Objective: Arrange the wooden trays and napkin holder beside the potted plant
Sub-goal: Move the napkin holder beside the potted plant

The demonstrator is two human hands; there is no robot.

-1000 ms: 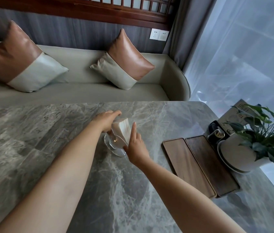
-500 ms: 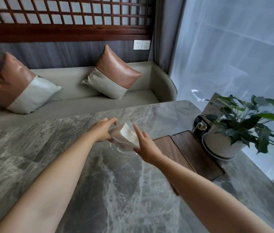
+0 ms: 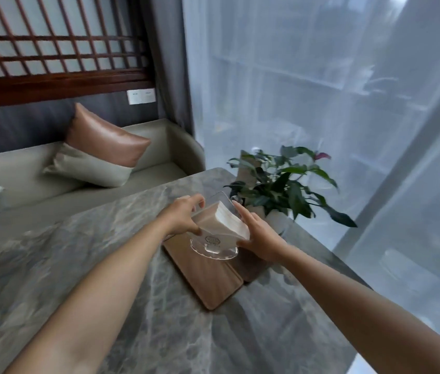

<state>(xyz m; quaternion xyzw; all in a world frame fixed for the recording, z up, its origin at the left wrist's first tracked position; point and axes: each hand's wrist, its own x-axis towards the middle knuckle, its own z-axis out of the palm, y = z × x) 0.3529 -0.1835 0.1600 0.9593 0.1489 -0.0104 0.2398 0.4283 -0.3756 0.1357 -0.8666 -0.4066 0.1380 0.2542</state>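
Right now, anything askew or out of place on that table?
Only the napkin holder: tilted, held between the left hand and right hand above the wooden trays, not set down yet. The trays lie side by side next to the potted plant. No spills or damage visible.

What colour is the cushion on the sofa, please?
The cushion is two-tone: brown leather-like upper half, pale grey-beige lower half, seen in the head view.

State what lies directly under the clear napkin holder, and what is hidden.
Under the napkin holder are two wooden trays on the table. Both hands grip it. Whether its base touches them is unclear; the darker tray is mostly covered.
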